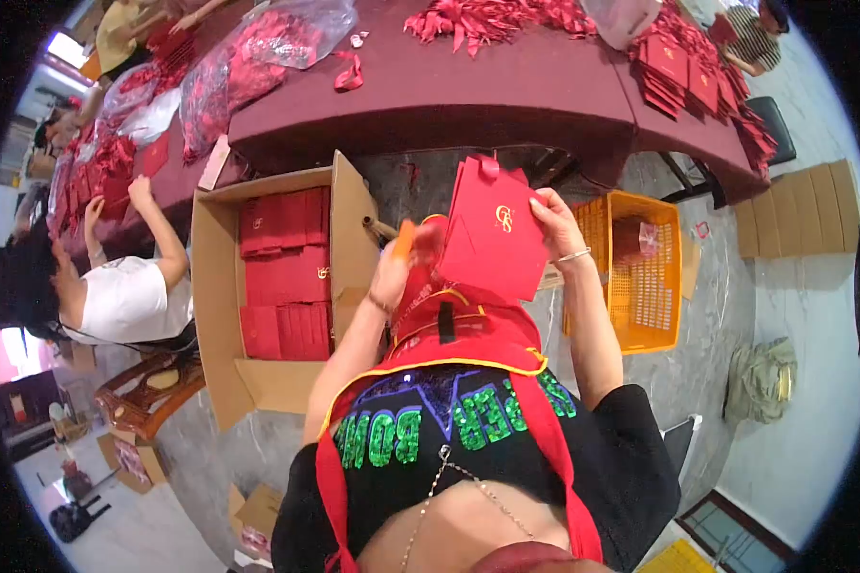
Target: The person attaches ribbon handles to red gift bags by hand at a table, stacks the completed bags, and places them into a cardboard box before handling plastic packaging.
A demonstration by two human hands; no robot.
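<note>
My right hand (556,227) grips the right edge of a few red cards or envelopes (492,234) with a gold logo and a red ribbon at the top. Close to the left edge of these is my left hand (409,256), blurred, with something orange (405,239) at its fingers. Whether the left fingers touch the red pieces cannot be made out. Left of my arms, an open cardboard box (218,277) holds stacks of red packets (287,277) in rows.
A dark red cloth-covered table (411,91) spans the front, bearing red ribbons (487,19) and packets (674,72). An orange crate (674,286) stands at right. A co-worker in white (129,296) is at left; other people are farther off. Cartons (803,210) stand by the right wall.
</note>
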